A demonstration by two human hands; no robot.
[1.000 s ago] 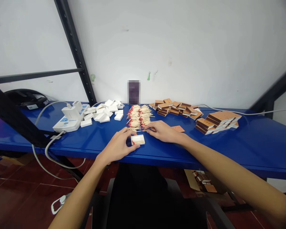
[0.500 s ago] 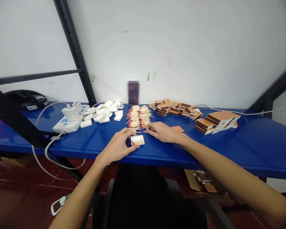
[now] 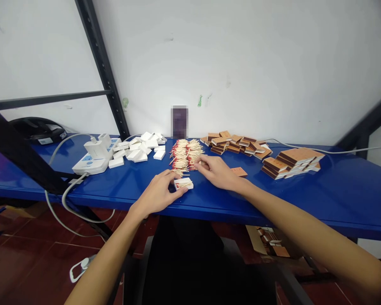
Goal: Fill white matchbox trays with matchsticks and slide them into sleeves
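Observation:
My left hand (image 3: 157, 194) rests on the blue table (image 3: 336, 195) with thumb and fingers closed round a small white matchbox tray (image 3: 183, 183) that holds a few matches. My right hand (image 3: 216, 170) reaches into the near edge of the pile of red-tipped matches (image 3: 184, 154), its fingers curled and pinching there; what they hold is too small to make out. A single brown matchbox sleeve (image 3: 239, 171) lies just right of that hand.
A heap of white inner trays (image 3: 139, 150) and a white power strip with cable (image 3: 92, 160) lie at the left. Brown sleeves (image 3: 236, 144) and a stack of finished boxes (image 3: 290, 162) sit at the right. A black frame post (image 3: 103, 70) leans against the wall.
My right hand has moved from beside the tray up into the edge of the match pile. My left hand stays on the tray. The view shifted slightly.

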